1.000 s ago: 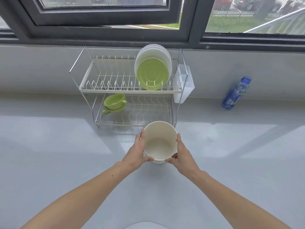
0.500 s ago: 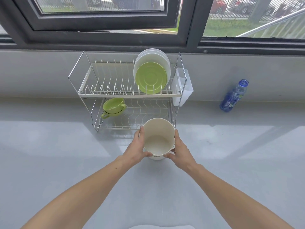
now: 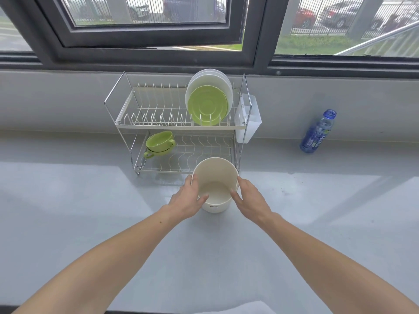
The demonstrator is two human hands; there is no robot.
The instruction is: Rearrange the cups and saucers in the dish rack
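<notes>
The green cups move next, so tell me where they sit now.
In the head view, the green cups sit on the lower tier of the dish rack, at its left end, up-left of the white container.

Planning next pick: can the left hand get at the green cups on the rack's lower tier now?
Likely not yet: the left hand grips the cream container. Once freed, the open-fronted lower tier leaves the green cups clear.
</notes>
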